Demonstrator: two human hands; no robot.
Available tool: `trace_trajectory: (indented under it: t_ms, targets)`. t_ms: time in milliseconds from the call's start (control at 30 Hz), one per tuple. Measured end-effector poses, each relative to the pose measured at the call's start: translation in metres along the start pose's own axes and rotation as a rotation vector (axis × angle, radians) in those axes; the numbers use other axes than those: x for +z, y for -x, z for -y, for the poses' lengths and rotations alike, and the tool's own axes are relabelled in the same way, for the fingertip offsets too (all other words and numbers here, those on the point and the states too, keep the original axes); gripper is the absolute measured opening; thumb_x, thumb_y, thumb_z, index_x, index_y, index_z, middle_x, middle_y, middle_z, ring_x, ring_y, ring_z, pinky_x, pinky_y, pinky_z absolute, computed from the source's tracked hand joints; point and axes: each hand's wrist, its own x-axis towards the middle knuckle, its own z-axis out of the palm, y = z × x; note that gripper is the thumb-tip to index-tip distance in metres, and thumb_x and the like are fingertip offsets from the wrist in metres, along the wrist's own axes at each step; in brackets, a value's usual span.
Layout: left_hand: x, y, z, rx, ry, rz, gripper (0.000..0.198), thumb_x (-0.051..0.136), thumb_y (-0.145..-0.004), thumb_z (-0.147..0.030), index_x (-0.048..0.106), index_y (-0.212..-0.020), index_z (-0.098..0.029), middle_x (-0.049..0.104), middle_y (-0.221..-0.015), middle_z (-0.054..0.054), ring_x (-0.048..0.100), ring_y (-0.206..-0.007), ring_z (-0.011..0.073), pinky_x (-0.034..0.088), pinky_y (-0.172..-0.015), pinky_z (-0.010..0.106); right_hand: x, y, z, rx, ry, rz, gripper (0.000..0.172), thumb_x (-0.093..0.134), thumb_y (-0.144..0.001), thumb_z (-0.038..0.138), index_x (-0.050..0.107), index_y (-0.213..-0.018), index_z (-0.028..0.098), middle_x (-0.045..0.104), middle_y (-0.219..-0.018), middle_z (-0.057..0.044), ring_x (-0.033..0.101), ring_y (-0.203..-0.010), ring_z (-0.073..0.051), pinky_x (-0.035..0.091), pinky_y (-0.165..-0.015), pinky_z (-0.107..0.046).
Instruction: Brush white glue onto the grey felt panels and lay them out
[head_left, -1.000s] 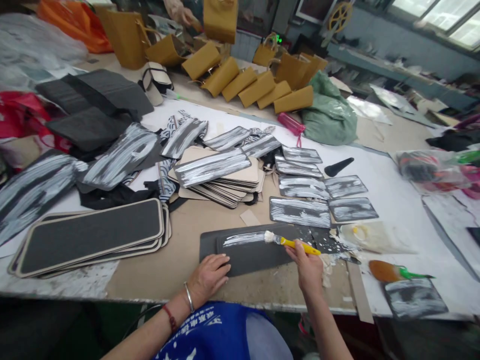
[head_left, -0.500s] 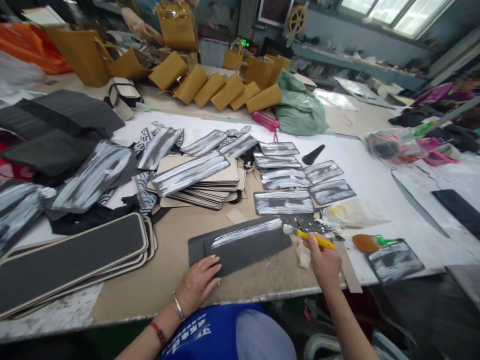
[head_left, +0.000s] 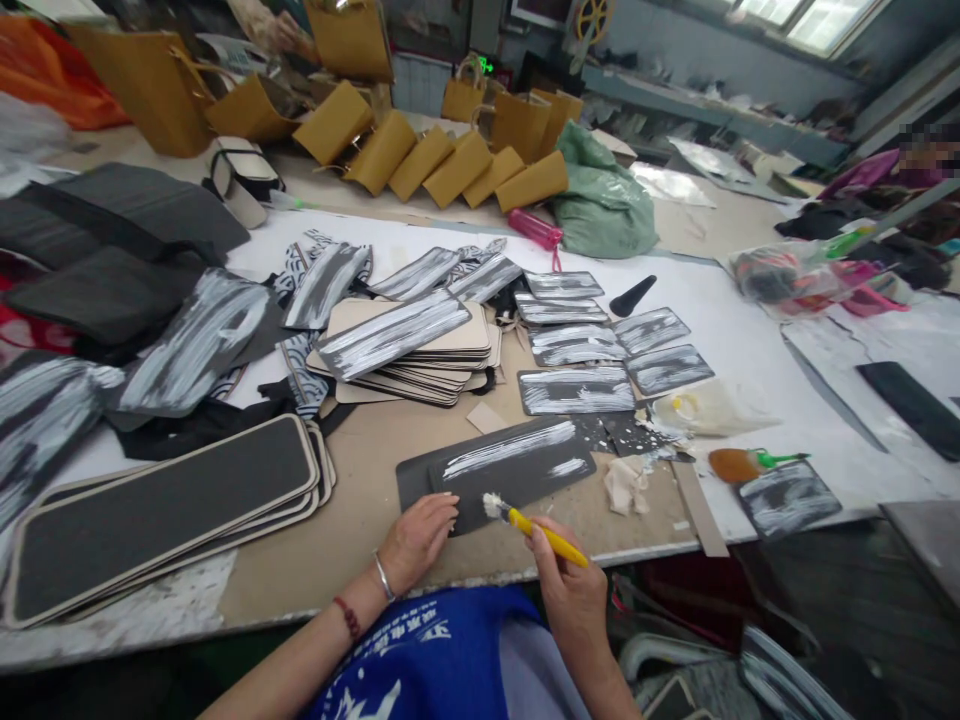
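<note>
My right hand (head_left: pixel 574 590) grips a yellow-handled brush (head_left: pixel 551 540) whose bristle end is caked with white. The bristles are over the front part of a dark grey panel (head_left: pixel 517 485), which carries white streaks along its far side and a short one at its right. Fingers stretched out, my left hand (head_left: pixel 420 535) lies flat on the panel's front left edge. Under this panel another dark sheet (head_left: pixel 412 485) shows at the left. Right of them are a crumpled pale scrap (head_left: pixel 626 487) and a dark piece covered in white crumbs (head_left: pixel 637 438).
A stack of long dark boards with pale rims (head_left: pixel 165 510) lies at left. Behind are a pile of pale cards (head_left: pixel 427 350) and several white-streaked panels (head_left: pixel 577 390). An amber bottle with a green nozzle (head_left: pixel 735 463) lies right. Tan bags (head_left: pixel 420 165) line the back.
My right hand has swept the brush left and toward me, from the panel's right end to its front part. A short white streak now shows at the right. My left hand still rests on the panel.
</note>
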Motion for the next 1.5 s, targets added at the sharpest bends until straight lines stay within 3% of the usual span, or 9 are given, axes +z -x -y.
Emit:
trace_trajectory:
  t_ms: [100,200,400,700,967,1067,1167,1333,1500]
  targets:
    - [-0.001,0.002,0.003,-0.006,0.040,-0.007,0.025,0.041,-0.081,-0.004,0.057,-0.097,-0.014,0.065,-0.100,0.010,0.059,-0.098,0.0172,0.054,-0.084,0.035,0.016,0.008,0.003,0.218,-0.176,0.098,0.030,0.052,-0.081,0.042,0.066,-0.088,0.017,0.068,-0.082,-0.007,0.066,-0.068,-0.020,0.054,-0.061,-0.029]
    - [0.002,0.005,0.007,0.017,0.052,-0.002,0.032,0.038,-0.078,0.000,0.058,-0.098,-0.015,0.065,-0.103,0.010,0.058,-0.102,0.0173,0.053,-0.086,0.036,0.025,0.006,-0.005,0.285,-0.219,0.125,0.032,0.053,-0.079,0.045,0.066,-0.087,0.017,0.068,-0.082,-0.007,0.066,-0.070,-0.020,0.054,-0.063,-0.029]
    - [0.007,0.008,0.009,0.020,-0.003,0.025,0.037,0.038,-0.076,0.002,0.061,-0.098,-0.017,0.065,-0.103,0.008,0.057,-0.103,0.0173,0.054,-0.084,0.034,-0.005,-0.026,-0.044,0.344,-0.075,-0.007,0.043,0.053,-0.076,0.053,0.065,-0.092,0.015,0.068,-0.087,-0.009,0.065,-0.076,-0.022,0.051,-0.071,-0.033]
    - [0.006,0.004,-0.001,-0.003,-0.123,0.019,0.031,0.038,-0.079,-0.003,0.063,-0.092,-0.017,0.066,-0.099,0.008,0.059,-0.098,0.0181,0.055,-0.080,0.033,-0.071,-0.091,-0.097,0.275,0.415,-0.222,0.070,0.031,-0.073,0.072,0.068,-0.088,0.014,0.068,-0.070,-0.011,0.065,-0.073,-0.029,0.046,-0.063,-0.035]
    - [0.006,0.003,-0.004,0.002,-0.121,0.007,0.031,0.038,-0.078,-0.001,0.061,-0.093,-0.015,0.065,-0.101,0.009,0.058,-0.100,0.0179,0.054,-0.082,0.033,-0.083,-0.094,-0.086,0.103,0.392,-0.281,0.064,0.035,-0.078,0.067,0.067,-0.092,0.013,0.068,-0.085,-0.013,0.064,-0.082,-0.027,0.046,-0.071,-0.034]
    - [0.005,0.004,-0.004,-0.005,-0.100,0.021,0.032,0.038,-0.077,-0.001,0.060,-0.095,-0.014,0.065,-0.102,0.010,0.057,-0.102,0.0179,0.053,-0.084,0.033,-0.075,-0.086,-0.068,0.035,0.349,-0.260,0.057,0.039,-0.079,0.063,0.066,-0.092,0.014,0.068,-0.091,-0.012,0.063,-0.086,-0.026,0.047,-0.077,-0.036]
    - [0.002,0.004,-0.004,-0.005,-0.103,0.048,0.031,0.039,-0.077,-0.001,0.060,-0.097,-0.014,0.064,-0.104,0.010,0.057,-0.102,0.0182,0.053,-0.084,0.034,-0.054,-0.075,-0.048,0.137,0.156,-0.163,0.048,0.047,-0.078,0.058,0.066,-0.090,0.016,0.068,-0.090,-0.010,0.063,-0.086,-0.026,0.048,-0.079,-0.038]
    - [-0.002,0.001,-0.007,0.002,-0.152,0.104,0.032,0.041,-0.076,-0.003,0.060,-0.099,-0.014,0.063,-0.106,0.011,0.055,-0.103,0.0218,0.050,-0.086,0.041,0.006,-0.058,-0.011,0.358,-0.330,0.014,0.044,0.060,-0.071,0.053,0.063,-0.090,0.014,0.067,-0.087,-0.010,0.066,-0.072,-0.024,0.055,-0.070,-0.039]
    - [-0.003,-0.002,-0.012,-0.046,-0.140,0.125,0.029,0.042,-0.076,-0.005,0.062,-0.095,-0.014,0.065,-0.103,0.011,0.055,-0.094,0.0218,0.051,-0.080,0.040,0.060,-0.050,0.006,0.358,-0.480,0.165,0.038,0.059,-0.073,0.051,0.063,-0.086,0.015,0.067,-0.081,-0.008,0.066,-0.070,-0.022,0.056,-0.069,-0.037]
